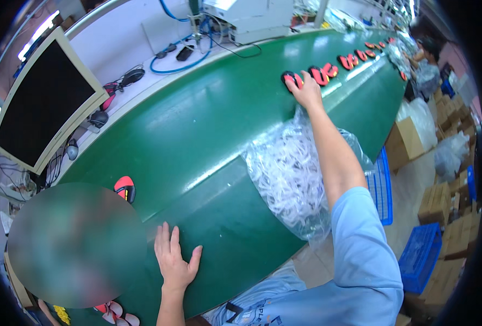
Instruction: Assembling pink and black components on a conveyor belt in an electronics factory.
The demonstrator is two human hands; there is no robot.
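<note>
My right hand [309, 93] reaches far across the green work surface [159, 141], its fingers closed over a small black-and-red rounded piece [288, 77]. I cannot tell its exact kind. Similar pieces [319, 75] lie in a row beyond it, stretching away to the far right. Near the front edge, my left hand [175, 263] rests open, palm down with fingers spread, holding nothing. Another black-and-red piece [125, 188] lies ahead and to the left of it. Under my right forearm sits a clear plastic bag [295, 179] filled with white, loop-like parts.
A monitor [48, 100] and cables stand along the left side. Blue crates [419, 255] and cardboard boxes [435, 204] are on the floor at right. Another person [427, 68] is at the far right. Several red-and-pale pieces [116, 313] lie at the lower left, beside a blurred patch.
</note>
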